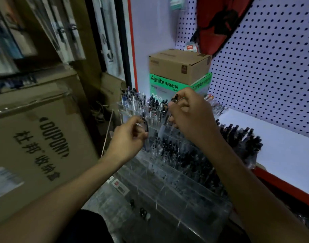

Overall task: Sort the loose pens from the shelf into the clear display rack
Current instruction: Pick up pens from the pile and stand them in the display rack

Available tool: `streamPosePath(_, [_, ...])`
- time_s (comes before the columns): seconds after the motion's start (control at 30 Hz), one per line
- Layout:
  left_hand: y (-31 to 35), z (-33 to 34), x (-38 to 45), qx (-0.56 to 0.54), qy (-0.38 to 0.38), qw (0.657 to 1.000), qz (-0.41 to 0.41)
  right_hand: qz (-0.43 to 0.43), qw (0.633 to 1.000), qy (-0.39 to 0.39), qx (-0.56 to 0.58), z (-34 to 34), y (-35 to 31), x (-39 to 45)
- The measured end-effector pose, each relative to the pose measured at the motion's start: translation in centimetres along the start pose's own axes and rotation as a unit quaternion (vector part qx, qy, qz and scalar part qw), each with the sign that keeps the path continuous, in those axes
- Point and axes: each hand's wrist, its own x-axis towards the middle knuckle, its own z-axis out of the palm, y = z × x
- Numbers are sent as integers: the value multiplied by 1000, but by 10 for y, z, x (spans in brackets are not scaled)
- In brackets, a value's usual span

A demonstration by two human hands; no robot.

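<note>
Head view, Agnite box (165, 83), DUPONT carton (44, 137)

The clear display rack (167, 174) stands at the centre, on the shelf (281, 155) that runs off toward three o'clock; pens (150, 106) stand upright in its compartments; both hands hover over its far rows, the left hand (127, 137) at nine o'clock of the right hand (190, 116), each pinching a pen; behind the rack, at twelve o'clock, one box (178, 65) sits on another (167, 85); a pegboard (266, 67) rises at two o'clock; a large carton (36, 137) stands at nine o'clock.
</note>
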Motion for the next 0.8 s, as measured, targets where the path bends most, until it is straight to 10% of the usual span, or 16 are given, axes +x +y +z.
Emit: streamPosePath(0.8, [-16, 7, -10, 46, -96, 994, 21, -57, 973, -110, -194, 36, 15, -6])
